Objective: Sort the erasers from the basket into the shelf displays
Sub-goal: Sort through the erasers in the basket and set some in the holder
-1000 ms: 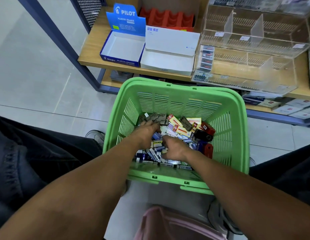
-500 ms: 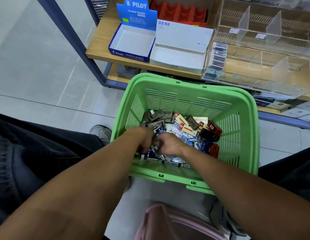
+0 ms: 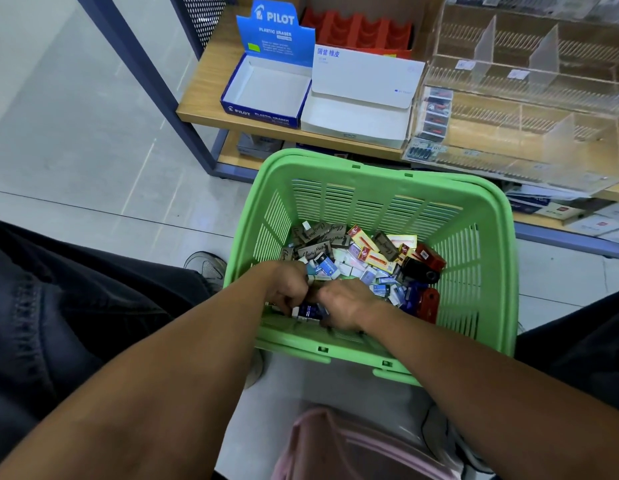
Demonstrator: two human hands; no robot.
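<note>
Both hands, left hand (image 3: 290, 285) and right hand (image 3: 342, 303), have moved nearer inside the basket (image 3: 488, 237), fingers curled into dark blue erasers (image 3: 309, 311); gathering continues, nothing shelved.

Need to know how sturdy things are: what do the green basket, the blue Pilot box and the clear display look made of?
Green basket: moulded plastic, semi-gloss, slotted walls. Blue Pilot box: printed card, matte white inside, folded flap. Clear display: likely acrylic, transparent with glossy dividers.

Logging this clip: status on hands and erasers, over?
Both hands in green basket, left hand and right hand curled among erasers. Pilot box empty. Nothing blocking.
</note>
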